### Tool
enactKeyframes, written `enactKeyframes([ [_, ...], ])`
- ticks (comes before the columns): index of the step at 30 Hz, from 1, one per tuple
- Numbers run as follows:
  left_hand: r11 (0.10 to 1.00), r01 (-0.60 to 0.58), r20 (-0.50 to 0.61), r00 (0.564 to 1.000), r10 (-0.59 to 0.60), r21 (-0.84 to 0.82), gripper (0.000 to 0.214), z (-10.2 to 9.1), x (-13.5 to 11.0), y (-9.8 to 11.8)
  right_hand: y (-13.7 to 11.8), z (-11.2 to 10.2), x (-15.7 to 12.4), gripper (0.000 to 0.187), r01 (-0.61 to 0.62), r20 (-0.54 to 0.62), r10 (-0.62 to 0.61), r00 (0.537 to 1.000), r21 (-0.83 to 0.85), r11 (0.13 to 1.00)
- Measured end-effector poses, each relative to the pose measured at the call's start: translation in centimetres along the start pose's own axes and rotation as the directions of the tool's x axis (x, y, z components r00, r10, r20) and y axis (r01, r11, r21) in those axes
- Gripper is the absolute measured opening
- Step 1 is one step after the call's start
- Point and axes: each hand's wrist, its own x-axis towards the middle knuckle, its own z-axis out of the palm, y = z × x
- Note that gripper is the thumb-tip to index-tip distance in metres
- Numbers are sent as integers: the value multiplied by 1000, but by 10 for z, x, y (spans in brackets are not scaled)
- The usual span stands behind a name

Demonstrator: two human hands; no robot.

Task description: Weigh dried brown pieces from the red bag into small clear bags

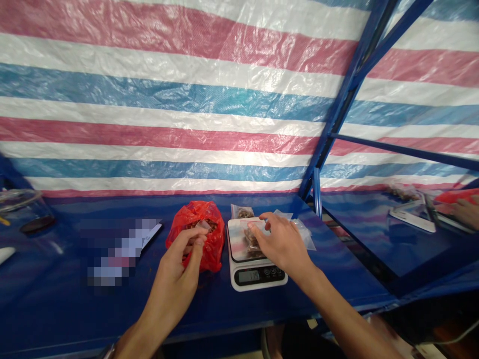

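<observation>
My left hand (182, 269) reaches over the mouth of a red plastic bag (213, 244) that holds small brown pieces. Its fingers are pinched together, and a small translucent bit shows by the fingertips; what they grip is too small to name. On the white digital scale (235, 279), whose display seems to read 119, lies a small clear bag (252, 242) of brown pieces. My right hand (282, 244) hovers over the scale plate, thumb and forefinger apart and curved. Its thumb tip is close to the clear bag; I cannot tell whether they touch.
Behind the scale lies another small filled clear bag (245, 213). Flat clear bags (307, 234) lie right of my hand. Left are a blurred-out flat object (125, 254) and a clear container (35, 214). A blue metal frame post (333, 119) rises right; beyond it is another person's hand (466, 212).
</observation>
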Motion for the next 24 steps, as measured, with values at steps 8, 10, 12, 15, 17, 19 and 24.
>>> enactKeyframes([
  [8, 1000, -4, -17, 1000, 3, -18, 31, 10, 2, 9, -12, -2, 0, 28, -5, 102, -13, 995, 174, 985],
  [10, 1000, 1, -43, 999, -2, -18, 33, 14, 3, 11, -17, -4, 0, 31, 87, 82, -116, 990, 297, 951],
  [12, 999, 21, -31, 999, -22, -35, 36, 17, 4, 11, -25, -8, -2, 34, 176, 78, -224, 972, 393, 902],
  [15, 994, 68, 64, 996, -62, -89, 37, 19, 5, 8, -38, -13, -6, 33, 265, 84, -333, 939, 441, 858],
  [17, 988, 91, 137, 988, -74, -123, 35, 19, 6, 6, -43, -16, -8, 30, 313, 93, -389, 916, 439, 842],
  [19, 984, 106, 180, 980, -79, -145, 31, 17, 8, 6, -45, -17, -9, 28, 342, 107, -424, 899, 433, 834],
  [24, 957, 170, 191, 974, -126, -234, 29, 7, 9, 13, -53, -23, -11, 25, 366, 50, -420, 906, 407, 837],
])
